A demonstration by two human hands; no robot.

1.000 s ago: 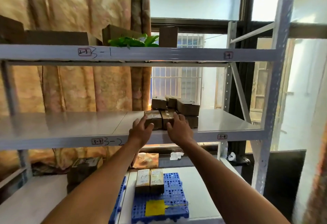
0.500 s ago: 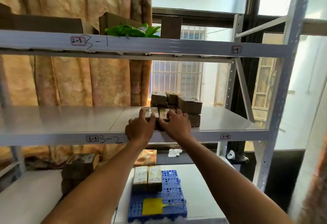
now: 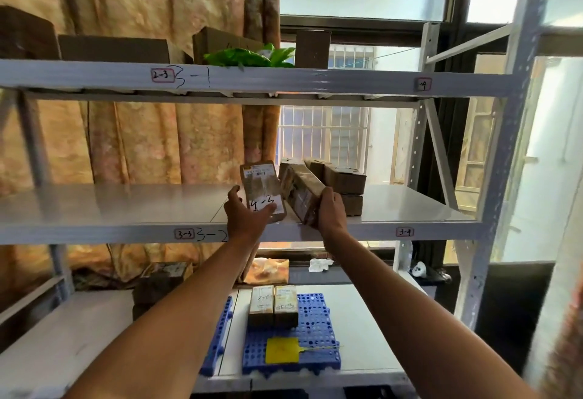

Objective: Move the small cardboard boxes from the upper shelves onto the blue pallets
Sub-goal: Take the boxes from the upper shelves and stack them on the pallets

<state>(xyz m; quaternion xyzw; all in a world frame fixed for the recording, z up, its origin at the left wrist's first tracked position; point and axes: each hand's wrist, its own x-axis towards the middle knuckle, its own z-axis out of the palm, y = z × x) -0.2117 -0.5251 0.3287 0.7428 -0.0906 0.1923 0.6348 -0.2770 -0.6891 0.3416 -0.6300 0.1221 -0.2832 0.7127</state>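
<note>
My left hand (image 3: 244, 217) grips a small cardboard box (image 3: 260, 185) with a white label, tilted up off the middle shelf (image 3: 110, 209). My right hand (image 3: 331, 212) holds a second small box (image 3: 299, 192), also tipped up at the shelf's front edge. Behind them several more small boxes (image 3: 344, 179) stay stacked on the shelf. Below, two small boxes (image 3: 273, 305) lie side by side on a blue pallet (image 3: 315, 335) that carries a yellow tag (image 3: 281, 350).
A second blue pallet (image 3: 217, 338) lies left of the first on the low white surface. Larger cartons (image 3: 113, 48) and green leaves (image 3: 249, 56) sit on the top shelf. A dark box (image 3: 161, 282) stands at lower left. The rack's upright post (image 3: 504, 146) is to the right.
Both hands have closed round the two front boxes and lifted them, tilting them up and pulling them toward the shelf's front edge.
</note>
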